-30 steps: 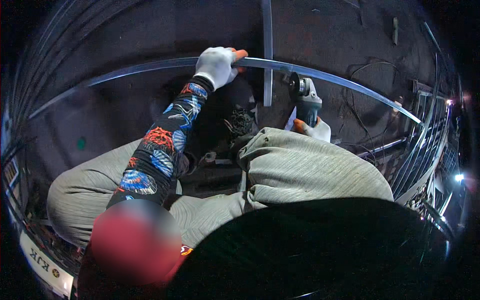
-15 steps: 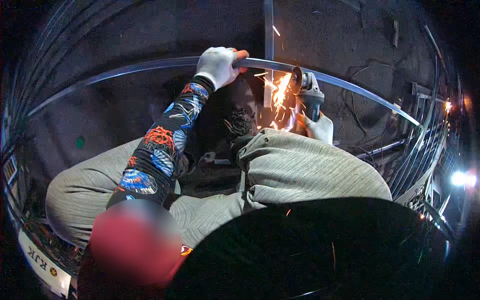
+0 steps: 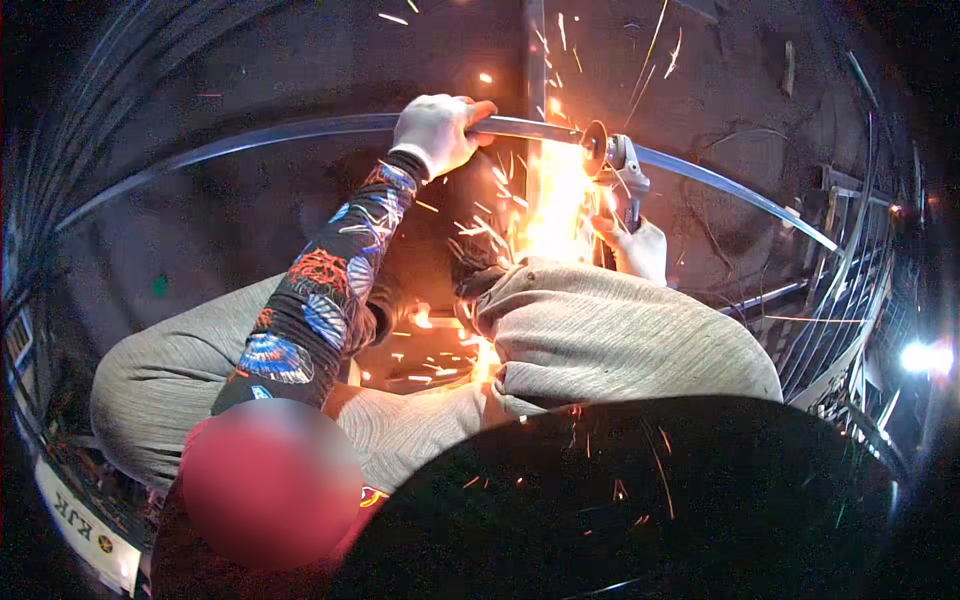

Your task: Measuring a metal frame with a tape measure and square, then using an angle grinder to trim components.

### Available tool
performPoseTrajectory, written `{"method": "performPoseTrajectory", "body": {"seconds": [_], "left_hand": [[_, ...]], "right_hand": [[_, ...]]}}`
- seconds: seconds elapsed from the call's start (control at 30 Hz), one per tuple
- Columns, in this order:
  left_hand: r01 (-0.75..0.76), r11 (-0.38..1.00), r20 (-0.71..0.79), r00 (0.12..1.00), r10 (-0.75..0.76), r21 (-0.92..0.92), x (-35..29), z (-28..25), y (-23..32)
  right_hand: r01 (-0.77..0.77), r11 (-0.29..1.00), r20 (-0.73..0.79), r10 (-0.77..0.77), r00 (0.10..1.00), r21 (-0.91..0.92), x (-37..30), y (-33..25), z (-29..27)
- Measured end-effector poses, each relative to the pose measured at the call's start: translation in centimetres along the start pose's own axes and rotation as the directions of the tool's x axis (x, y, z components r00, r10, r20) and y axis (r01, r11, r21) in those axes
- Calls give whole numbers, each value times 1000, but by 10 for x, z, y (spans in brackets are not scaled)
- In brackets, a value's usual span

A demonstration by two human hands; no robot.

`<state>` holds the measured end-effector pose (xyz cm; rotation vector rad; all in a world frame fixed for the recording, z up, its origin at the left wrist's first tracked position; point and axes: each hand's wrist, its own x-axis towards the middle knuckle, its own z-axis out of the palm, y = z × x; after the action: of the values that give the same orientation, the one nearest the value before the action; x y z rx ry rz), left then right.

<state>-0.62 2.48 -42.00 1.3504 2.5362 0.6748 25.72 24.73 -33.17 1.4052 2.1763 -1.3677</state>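
The left hand (image 3: 435, 137) was curled around the bar (image 3: 300, 131); the right hand (image 3: 641, 250), wrapped around the grinder (image 3: 630, 175), held its disc (image 3: 597, 150) at the bar's near edge, spraying sparks (image 3: 555, 205).

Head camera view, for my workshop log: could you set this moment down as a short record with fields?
Left hand: white-gloved hand with orange fingertips, closed over a long metal bar
Right hand: gloved hand gripping an angle grinder
Disc: grinder disc at the bar, right of the left hand; glare hides the exact contact
Sparks: bright sparks between the disc and the right knee, some scattered wider
Crossing piece: second metal bar, crossing the long one; lower part lost in glare
Left sleeve: black, patterned sleeve
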Motion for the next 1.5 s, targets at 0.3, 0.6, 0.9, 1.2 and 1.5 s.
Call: {"method": "performPoseTrajectory", "body": {"seconds": [0.3, 0.6, 0.9, 1.2, 1.5], "left_hand": [[20, 999, 96, 995, -17, -30, 13, -13, 6], [-10, 1000, 21, 1000, 10, 1, -1, 7, 5], [-27, 999, 15, 1000, 27, 32, -13, -5, 9], [282, 958, 518, 829, -211, -60, 23, -42, 14], [-59, 998, -118, 991, 60, 15, -5, 7, 2]], "right_hand": [[5, 982, -49, -15, 999, -190, -2, -1, -5], [-4, 998, -43, 1, 999, -60, 0, 5, -4], [73, 996, -44, -75, 996, -50, -10, -8, -4], [58, 986, -96, -43, 995, 159, -27, -8, -23], [-52, 997, -106, 46, 993, -57, -16, 7, -15]]}}
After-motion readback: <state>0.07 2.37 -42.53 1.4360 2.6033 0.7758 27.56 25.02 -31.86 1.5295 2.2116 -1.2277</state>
